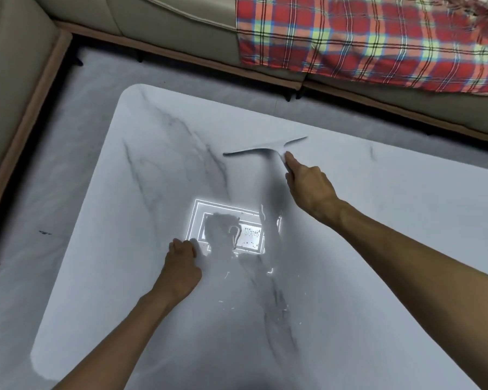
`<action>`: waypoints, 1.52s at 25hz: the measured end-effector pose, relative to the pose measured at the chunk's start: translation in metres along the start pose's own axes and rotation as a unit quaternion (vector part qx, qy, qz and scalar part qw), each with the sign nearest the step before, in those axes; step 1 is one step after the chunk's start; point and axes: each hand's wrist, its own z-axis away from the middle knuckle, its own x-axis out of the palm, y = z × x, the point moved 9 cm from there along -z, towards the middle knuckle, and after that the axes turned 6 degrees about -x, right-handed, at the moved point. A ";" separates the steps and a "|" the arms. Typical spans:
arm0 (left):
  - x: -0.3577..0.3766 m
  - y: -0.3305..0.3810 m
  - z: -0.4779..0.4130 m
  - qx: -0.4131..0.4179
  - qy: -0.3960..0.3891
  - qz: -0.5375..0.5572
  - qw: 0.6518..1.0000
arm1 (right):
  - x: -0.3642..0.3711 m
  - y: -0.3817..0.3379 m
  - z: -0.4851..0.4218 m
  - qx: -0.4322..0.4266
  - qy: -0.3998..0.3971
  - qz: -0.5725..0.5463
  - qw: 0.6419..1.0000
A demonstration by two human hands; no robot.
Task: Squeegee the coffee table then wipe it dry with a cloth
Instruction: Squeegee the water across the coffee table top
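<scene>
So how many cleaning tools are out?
1: a pale grey T-shaped squeegee on the white marble table's far half, in the right hand. No cloth shows; one may be hidden.

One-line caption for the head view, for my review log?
Right hand holds a squeegee on the marble-look coffee table; left hand rests curled on its top.

Open marble on the coffee table point(152, 305) from left edge to far-left corner, also along right edge. Mid-table blocked by squeegee point(265, 150) gripped by right hand point(307, 187), and by curled left hand point(182, 268). Past far edge: floor point(96, 88) strip, then sofa point(166, 26).
</scene>
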 end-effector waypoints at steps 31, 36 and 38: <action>0.057 -0.033 0.022 -0.049 -0.074 0.029 0.996 | 0.060 0.041 0.148 -0.124 -0.048 0.131 0.982; 0.057 -0.027 0.027 -0.051 -0.079 0.011 0.996 | 0.028 0.092 0.180 -0.088 -0.018 0.134 0.987; 0.053 -0.024 0.033 -0.049 -0.070 0.024 0.996 | 0.026 0.062 0.168 -0.120 -0.017 0.120 0.985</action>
